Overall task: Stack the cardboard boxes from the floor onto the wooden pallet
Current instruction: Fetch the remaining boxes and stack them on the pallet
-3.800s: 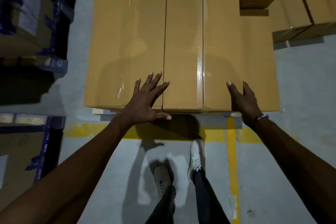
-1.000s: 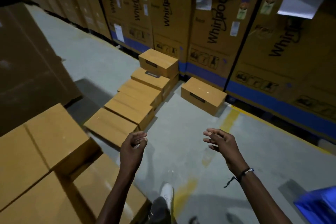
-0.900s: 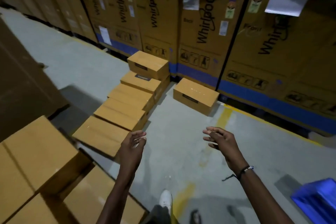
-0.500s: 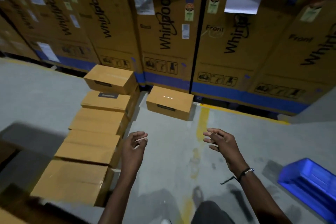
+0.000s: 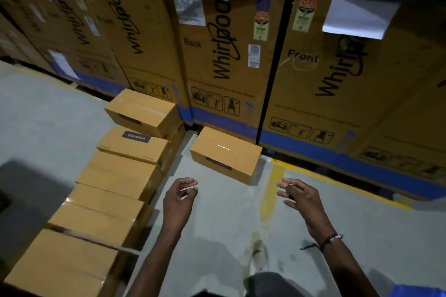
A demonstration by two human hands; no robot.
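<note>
A single cardboard box (image 5: 225, 154) sits on the grey floor straight ahead, against the rack. To its left runs a row of several cardboard boxes (image 5: 115, 176), with one more box (image 5: 142, 112) on top at the far end and a "Crompton" label on the box below it. My left hand (image 5: 179, 200) and my right hand (image 5: 301, 200) are held out in front of me, empty, fingers loosely curled and apart, a short way before the single box. The wooden pallet is out of view.
Tall "Whirlpool" cartons (image 5: 217, 55) on a rack with a blue base fill the back. A yellow floor line (image 5: 271, 193) runs toward them. A blue object's corner (image 5: 420, 290) shows at the bottom right. My knee (image 5: 270, 283) is at the bottom edge.
I have turned away from the stacked boxes on the pallet and moved toward the boxes on the floor. The single box is now closer and more centred. Both hands stay empty.
</note>
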